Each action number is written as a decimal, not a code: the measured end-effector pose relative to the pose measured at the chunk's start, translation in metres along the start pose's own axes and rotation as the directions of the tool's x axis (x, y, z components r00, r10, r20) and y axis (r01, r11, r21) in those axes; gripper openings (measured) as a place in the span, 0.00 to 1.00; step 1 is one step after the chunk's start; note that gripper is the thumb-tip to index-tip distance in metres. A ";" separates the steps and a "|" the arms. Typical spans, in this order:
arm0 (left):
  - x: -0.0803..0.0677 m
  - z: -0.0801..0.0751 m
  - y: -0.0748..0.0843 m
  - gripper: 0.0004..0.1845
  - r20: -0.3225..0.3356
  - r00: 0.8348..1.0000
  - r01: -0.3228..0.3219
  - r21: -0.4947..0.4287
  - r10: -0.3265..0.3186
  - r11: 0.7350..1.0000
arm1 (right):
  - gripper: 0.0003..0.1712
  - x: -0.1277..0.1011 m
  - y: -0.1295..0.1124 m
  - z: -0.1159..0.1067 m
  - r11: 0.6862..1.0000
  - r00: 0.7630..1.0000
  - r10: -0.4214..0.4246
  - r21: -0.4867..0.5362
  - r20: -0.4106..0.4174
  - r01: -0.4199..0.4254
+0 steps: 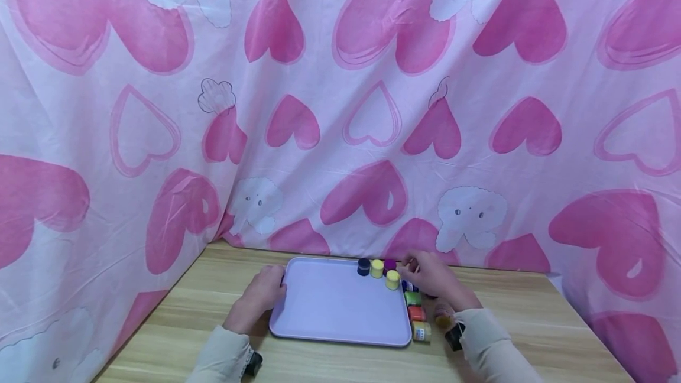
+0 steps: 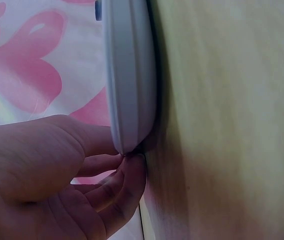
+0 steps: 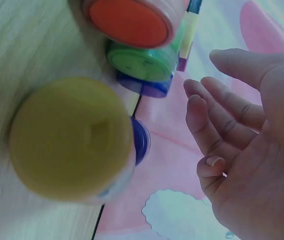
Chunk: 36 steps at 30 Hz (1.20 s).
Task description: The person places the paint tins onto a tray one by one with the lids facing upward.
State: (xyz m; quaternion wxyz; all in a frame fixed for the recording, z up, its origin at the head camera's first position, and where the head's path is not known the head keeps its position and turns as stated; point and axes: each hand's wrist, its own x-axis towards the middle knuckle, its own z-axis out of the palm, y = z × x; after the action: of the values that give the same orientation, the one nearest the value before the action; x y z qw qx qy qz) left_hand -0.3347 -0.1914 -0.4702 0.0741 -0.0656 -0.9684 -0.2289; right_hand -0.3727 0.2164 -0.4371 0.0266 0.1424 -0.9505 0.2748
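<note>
My left hand holds the lilac tray by its left edge. In the left wrist view the thumb lies on one side of the tray's rim and curled fingers on the other. My right hand hovers by the tray's back right corner, its fingers loosely bent with nothing between them in the right wrist view. Near its fingertips, small paint jars stand on the tray: a purple jar, a black jar, a yellow jar and another yellow jar.
Along the tray's right side lie a blue jar, a green jar, an orange-red jar and an ochre jar. Further right, another ochre jar lies under my right forearm. A heart-patterned curtain closes off the wooden table's back.
</note>
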 end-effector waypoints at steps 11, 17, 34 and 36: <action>0.001 0.002 -0.001 0.03 0.003 1.000 0.007 -0.002 -0.007 1.000 | 0.09 -0.007 0.019 -0.014 1.000 1.000 0.013 0.024 -0.016 -0.012; 0.003 0.005 -0.004 0.03 -0.003 1.000 -0.007 -0.014 0.007 1.000 | 0.12 -0.012 0.030 -0.016 1.000 1.000 0.022 0.018 -0.012 -0.022; 0.008 0.015 -0.018 0.07 -0.080 0.993 -0.086 0.054 0.090 0.995 | 0.10 -0.014 0.048 -0.010 0.998 0.998 0.049 -0.041 0.040 -0.047; 0.005 0.010 -0.013 0.06 -0.068 0.994 -0.077 0.045 0.080 0.996 | 0.11 -0.015 0.048 -0.010 0.997 0.998 0.051 -0.054 0.041 -0.049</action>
State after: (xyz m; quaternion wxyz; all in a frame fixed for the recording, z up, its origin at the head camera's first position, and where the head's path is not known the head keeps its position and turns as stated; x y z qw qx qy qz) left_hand -0.3425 -0.1979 -0.4840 0.1180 -0.0941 -0.9666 -0.2072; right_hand -0.3727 0.2642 -0.4557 0.0034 0.1235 -0.9611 0.2470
